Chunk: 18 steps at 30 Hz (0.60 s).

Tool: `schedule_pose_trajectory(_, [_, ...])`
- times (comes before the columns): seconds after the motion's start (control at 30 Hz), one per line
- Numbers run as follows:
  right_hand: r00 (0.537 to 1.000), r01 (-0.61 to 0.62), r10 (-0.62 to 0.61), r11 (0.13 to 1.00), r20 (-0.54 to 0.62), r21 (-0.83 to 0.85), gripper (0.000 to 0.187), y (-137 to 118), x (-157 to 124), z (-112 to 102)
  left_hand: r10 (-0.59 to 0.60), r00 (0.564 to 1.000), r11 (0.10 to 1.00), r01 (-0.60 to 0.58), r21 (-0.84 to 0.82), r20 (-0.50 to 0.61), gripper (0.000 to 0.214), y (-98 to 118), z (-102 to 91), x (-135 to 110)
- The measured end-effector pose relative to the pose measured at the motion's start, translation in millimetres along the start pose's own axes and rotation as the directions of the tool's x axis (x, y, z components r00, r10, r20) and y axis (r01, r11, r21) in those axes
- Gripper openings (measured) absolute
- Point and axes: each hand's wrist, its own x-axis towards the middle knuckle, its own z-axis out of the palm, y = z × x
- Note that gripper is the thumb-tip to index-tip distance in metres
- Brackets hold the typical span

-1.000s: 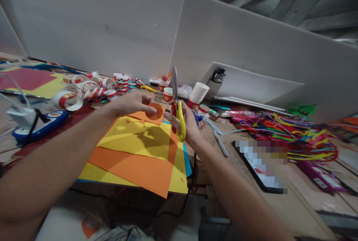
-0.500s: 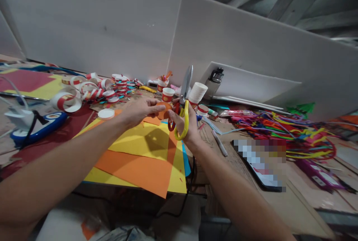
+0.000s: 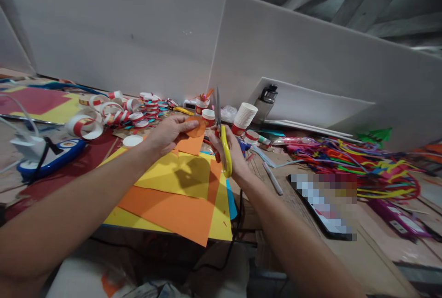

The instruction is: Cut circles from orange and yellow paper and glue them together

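The left hand pinches an orange paper piece, its top already rounded, above the desk's middle. The right hand grips the scissors, blades together; lower edge remains uncut.

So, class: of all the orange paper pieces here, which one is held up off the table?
The small round orange piece, pinched in the left hand beside the scissors. The larger orange sheets lie flat among the yellow sheets.

Two bare forearms, no sleeves, hands ungloved, no jewellery
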Motion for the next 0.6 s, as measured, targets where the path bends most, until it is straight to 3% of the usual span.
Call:
schedule_pose_trajectory(0.2, [0.988,0.030,-0.005,0.986,0.153,-0.163,0.041,-7.5,-5.0,-3.5,0.110,0.989,0.991,-0.116,-0.062,-0.097,0.027,11.4,-13.3,6.8])
schedule_pose_trajectory(0.6, [0.981,0.025,0.001,0.991,0.192,-0.134,0.041,-10.1,-6.1,-1.4,0.123,0.987,0.989,-0.131,-0.068,-0.103,0.019,8.1,-12.1,7.4])
